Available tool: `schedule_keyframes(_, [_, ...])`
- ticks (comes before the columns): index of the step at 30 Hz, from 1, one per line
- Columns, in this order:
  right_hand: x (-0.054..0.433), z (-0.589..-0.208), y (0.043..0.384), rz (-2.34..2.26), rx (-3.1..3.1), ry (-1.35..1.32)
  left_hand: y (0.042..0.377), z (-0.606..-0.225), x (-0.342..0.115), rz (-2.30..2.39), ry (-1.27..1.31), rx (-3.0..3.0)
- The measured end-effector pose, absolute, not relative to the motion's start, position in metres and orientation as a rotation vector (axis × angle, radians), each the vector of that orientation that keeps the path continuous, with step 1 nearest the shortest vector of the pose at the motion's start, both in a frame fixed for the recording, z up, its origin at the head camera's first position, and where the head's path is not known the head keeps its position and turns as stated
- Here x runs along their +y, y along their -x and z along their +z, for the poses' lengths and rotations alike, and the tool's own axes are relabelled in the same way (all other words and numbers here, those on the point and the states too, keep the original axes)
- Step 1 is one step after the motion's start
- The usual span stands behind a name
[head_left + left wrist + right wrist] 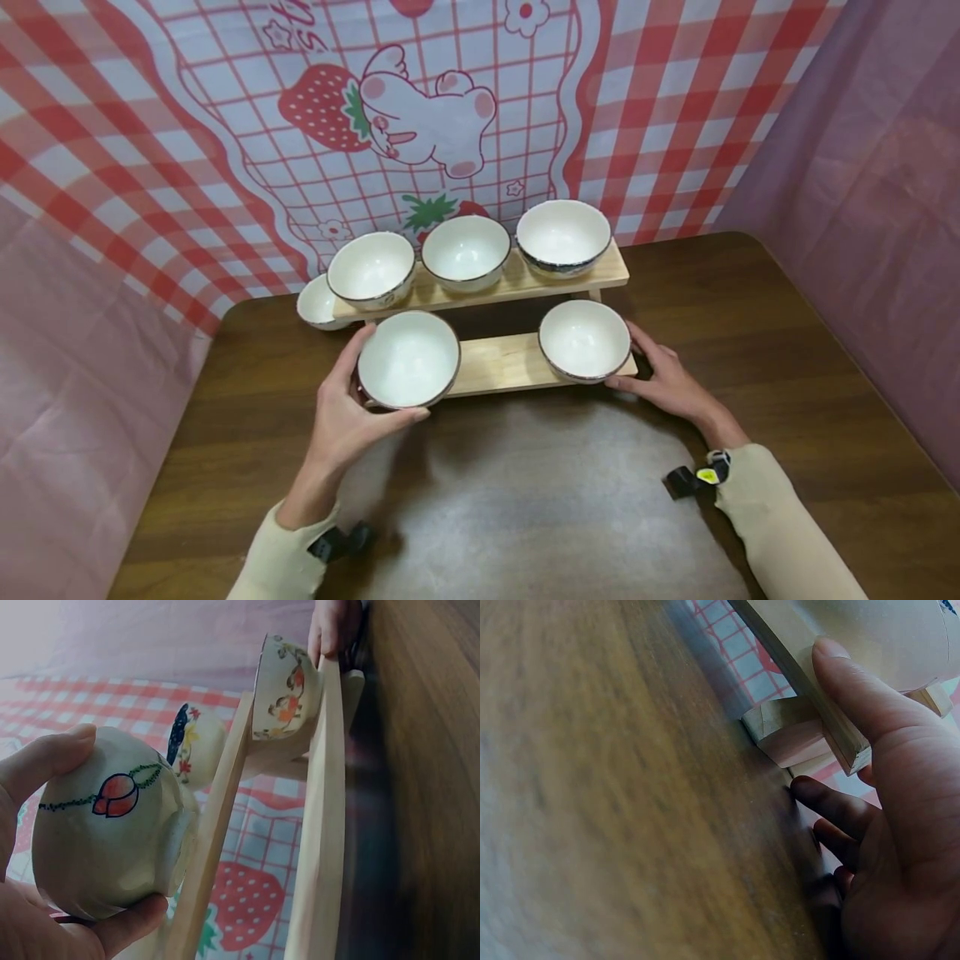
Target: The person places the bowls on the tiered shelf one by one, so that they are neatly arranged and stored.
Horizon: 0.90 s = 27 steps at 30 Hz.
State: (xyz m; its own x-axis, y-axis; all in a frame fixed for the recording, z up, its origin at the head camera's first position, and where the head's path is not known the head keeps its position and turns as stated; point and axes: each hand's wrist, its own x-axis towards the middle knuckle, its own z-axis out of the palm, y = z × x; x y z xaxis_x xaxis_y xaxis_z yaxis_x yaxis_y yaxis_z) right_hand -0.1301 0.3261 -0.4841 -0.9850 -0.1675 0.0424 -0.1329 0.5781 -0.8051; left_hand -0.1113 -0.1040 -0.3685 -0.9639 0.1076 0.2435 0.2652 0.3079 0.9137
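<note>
My left hand (pixel 348 417) grips a white bowl (pixel 409 360) with a dark rim, fingers on its far left side and thumb along the front. A red tulip on a green vine decorates the bowl (pixel 105 817) in the left wrist view. It is held up above the left end of the lower shelf (pixel 498 364) of a two-step wooden stand. My right hand (pixel 667 383) holds the right end of that shelf, its thumb (pixel 855 686) over the front edge beside a second bowl (pixel 585 340). Orange flowers mark this second bowl (pixel 285 694), which sits on the lower shelf.
Three bowls stand on the upper shelf (pixel 517 279): one left (pixel 371 268), one middle (pixel 467 252), one dark-sided right (pixel 562 237). A smaller bowl (pixel 317 302) is behind the stand's left end. Behind the brown table (pixel 750 333) hangs a red checked cloth (pixel 660 117).
</note>
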Motion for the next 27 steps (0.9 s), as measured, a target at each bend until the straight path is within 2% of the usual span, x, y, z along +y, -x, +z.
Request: schedule_keyframes(27, [0.327, -0.483, 0.129, -1.381, 2.745, 0.239, 0.128, -0.391, -0.054, -1.836, 0.435, -2.472])
